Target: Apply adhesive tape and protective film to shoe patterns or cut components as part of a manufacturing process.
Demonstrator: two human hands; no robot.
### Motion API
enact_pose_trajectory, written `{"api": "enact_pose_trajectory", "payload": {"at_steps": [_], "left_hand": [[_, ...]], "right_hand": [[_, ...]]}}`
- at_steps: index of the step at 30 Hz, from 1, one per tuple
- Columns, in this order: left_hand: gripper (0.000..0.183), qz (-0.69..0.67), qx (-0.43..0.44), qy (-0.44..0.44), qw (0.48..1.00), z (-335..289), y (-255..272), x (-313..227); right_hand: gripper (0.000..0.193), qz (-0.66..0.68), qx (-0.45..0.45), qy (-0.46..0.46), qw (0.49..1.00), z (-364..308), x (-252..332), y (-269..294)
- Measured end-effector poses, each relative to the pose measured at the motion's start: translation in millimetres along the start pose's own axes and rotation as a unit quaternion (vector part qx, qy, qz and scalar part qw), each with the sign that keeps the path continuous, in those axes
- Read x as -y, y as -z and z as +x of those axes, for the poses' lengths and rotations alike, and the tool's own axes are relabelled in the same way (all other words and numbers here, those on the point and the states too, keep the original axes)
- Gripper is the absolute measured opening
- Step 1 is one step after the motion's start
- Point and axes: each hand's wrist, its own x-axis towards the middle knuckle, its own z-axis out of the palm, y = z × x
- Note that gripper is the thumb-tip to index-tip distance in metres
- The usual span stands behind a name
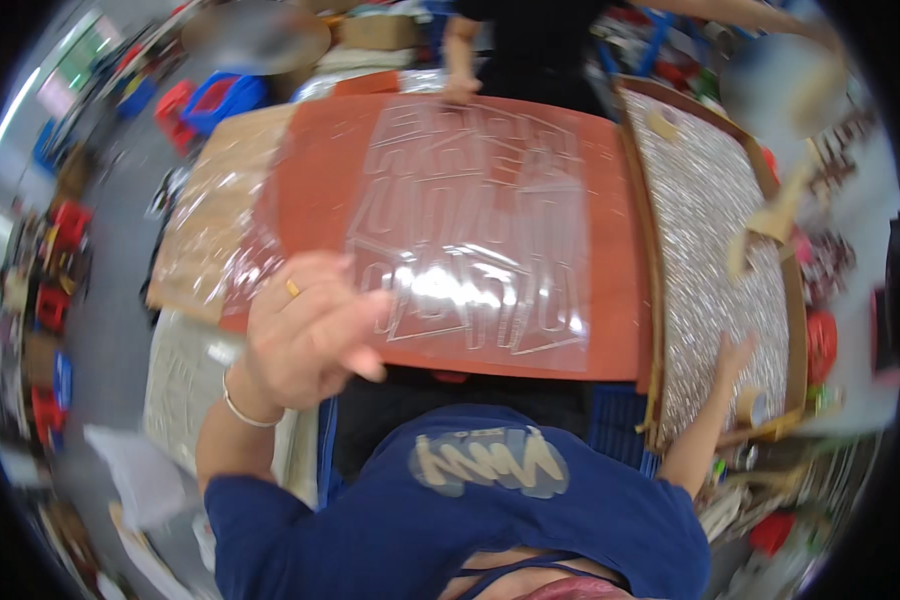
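Note:
My left hand (315, 325) is raised over the near left part of a red-orange board. Its thumb and forefinger are apart, and nothing shows between them. A clear plastic sheet (470, 240) with several cut or embossed outlines lies on the board (615, 250), just right of this hand. Out to the right, my right hand (736, 353) reaches over a shallow cardboard box (795, 330) filled with shiny silvery clear material (705, 230). Its fingers look stretched out, with nothing visible in them.
Across the board stands a person in black, one hand (460, 88) at the sheet's far edge. A wood-coloured panel under clear film (215, 215) lies left. A tape roll (752, 405) sits by the box's near corner. Blue and red bins (225, 100) stand at far left.

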Motion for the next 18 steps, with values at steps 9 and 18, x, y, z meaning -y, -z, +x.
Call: {"api": "enact_pose_trajectory", "payload": {"at_steps": [9,18], "left_hand": [[0.021,-0.295,0.012,0.425,0.856,-156.8,-164.8,-31.3],[0.111,-0.432,-0.049,0.233,0.870,115.2,-208.8,10.3]], "right_hand": [[0.094,0.172,-0.156,0.060,0.971,14.0,63.3,-13.7],[0.032,0.785,0.041,-0.213,0.580,51.8,81.5,-27.9]]}}
